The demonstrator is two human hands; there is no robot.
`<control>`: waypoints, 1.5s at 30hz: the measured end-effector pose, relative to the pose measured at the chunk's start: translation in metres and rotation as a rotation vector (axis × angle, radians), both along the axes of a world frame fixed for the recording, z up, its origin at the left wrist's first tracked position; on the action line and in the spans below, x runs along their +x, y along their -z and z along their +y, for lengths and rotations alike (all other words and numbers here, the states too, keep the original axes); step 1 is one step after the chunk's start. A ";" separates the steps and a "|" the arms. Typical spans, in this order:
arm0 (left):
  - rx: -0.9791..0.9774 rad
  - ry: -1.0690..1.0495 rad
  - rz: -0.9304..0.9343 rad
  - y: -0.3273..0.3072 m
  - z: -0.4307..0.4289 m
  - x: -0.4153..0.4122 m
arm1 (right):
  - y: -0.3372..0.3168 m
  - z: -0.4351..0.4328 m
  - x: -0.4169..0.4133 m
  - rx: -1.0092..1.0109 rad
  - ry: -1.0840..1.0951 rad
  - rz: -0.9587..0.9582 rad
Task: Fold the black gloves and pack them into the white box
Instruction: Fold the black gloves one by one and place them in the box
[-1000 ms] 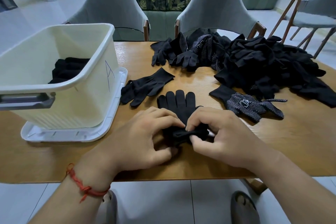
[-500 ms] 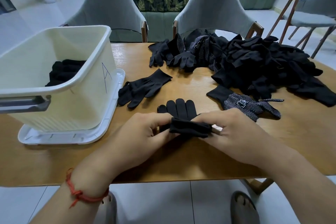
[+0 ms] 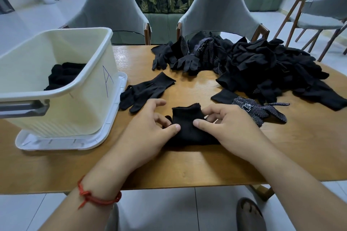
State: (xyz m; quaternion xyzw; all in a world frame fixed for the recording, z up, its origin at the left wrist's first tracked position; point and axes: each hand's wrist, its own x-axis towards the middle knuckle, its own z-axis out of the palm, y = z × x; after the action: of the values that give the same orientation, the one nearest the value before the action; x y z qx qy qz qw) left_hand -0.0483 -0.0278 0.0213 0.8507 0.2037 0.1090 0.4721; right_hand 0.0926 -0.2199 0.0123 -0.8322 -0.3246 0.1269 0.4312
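The folded black knit glove [image 3: 187, 131] lies on the light wooden surface [image 3: 187, 167], cuff edge turned up at its far side. The left hand [image 3: 148, 131] and right hand [image 3: 231, 127] flank it, palms down, each grip pinching the fabric: thumb on top, curled fingers at the side edge. A flat black glove [image 3: 148, 90] lies just beyond the left hand, and a white-dotted black glove [image 3: 259, 110] beside the right. The white plastic box [image 3: 84, 103] stands at the left, with black gloves inside.

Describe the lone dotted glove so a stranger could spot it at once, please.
The wooden table holds a heap of black gloves at right. At its near edge, by the right hand, lies the dotted glove. Unlike plain neighbours, it shows white dots and a logo.
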 end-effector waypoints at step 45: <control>0.695 0.201 -0.334 0.004 0.000 -0.005 | -0.007 0.008 -0.011 -0.048 -0.243 -0.475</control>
State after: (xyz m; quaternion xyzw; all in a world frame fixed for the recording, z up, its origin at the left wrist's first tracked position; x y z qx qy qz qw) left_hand -0.0529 -0.0282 0.0178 0.9461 -0.0090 0.2614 0.1909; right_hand 0.0818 -0.2116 0.0194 -0.8036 -0.5113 -0.0134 0.3043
